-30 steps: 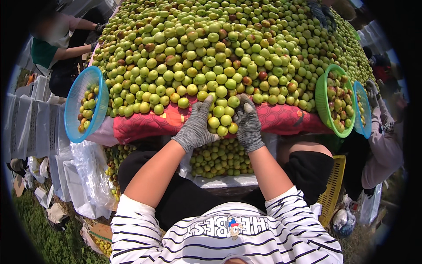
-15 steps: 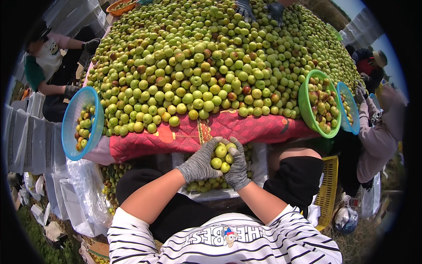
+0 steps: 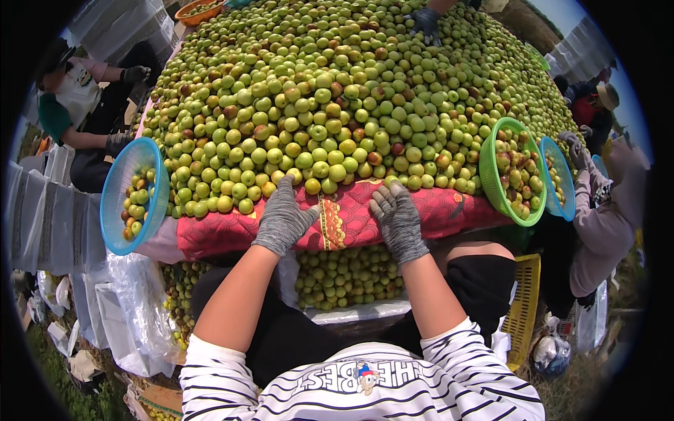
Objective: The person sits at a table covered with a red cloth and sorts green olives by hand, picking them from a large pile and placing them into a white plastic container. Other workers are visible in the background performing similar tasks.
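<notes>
Now both gloved hands are up at the near edge of the fruit heap, empty: the left hand (image 3: 283, 219) lies palm-down on the red patterned cloth (image 3: 449, 207) with its grip loosely spread, fingertips just short of the lowest green jujubes (image 3: 319, 168), and the right hand (image 3: 399, 219) is turned palm-up beside it, fingers curled but pinching nothing. Straight below the two grips, between the knees, sits a container of sorted fruit (image 3: 347, 277); out beyond the left grip a blue basket (image 3: 133, 193) leans on the tabletop edge, and beyond the right grip a green basket (image 3: 516, 168) does the same. To do this well, I would judge, cup both hands close together under the front row and rake a small batch toward the body, keeping fingertips low on the cloth so no fruit rolls off past the edge, and leaving reddish, browned ones for the side baskets.
</notes>
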`<action>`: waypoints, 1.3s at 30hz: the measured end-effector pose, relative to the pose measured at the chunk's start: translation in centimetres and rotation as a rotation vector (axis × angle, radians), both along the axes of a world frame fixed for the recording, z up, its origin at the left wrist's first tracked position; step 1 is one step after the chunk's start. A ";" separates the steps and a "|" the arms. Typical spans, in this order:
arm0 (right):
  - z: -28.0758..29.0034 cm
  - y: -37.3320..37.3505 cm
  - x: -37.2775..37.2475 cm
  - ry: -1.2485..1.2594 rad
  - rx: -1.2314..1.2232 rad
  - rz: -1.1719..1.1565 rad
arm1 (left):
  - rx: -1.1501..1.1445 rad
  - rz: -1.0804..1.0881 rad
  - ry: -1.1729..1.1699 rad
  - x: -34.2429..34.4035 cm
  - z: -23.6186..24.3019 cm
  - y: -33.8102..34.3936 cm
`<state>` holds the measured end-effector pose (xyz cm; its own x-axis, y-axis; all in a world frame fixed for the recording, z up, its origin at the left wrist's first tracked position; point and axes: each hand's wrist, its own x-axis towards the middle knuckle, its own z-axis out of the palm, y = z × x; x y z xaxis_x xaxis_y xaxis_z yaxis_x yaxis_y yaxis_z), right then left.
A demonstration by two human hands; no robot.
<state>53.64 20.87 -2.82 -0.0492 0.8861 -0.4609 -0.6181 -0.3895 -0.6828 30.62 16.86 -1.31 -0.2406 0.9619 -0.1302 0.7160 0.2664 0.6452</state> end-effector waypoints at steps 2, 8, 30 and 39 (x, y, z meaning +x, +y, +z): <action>-0.3 1.0 -1.0 0.037 -0.059 0.003 | 0.039 -0.023 -0.010 0.4 -1.2 0.6; -1.8 2.6 -3.5 0.156 -0.035 -0.074 | 0.073 -0.024 -0.259 1.3 -2.1 3.5; -3.3 6.2 -5.3 -0.088 0.364 0.280 | 0.072 -0.276 -0.464 2.4 -2.8 6.2; -3.6 -0.5 -4.1 0.123 0.292 0.172 | 0.150 -0.470 -0.438 2.6 -3.5 1.7</action>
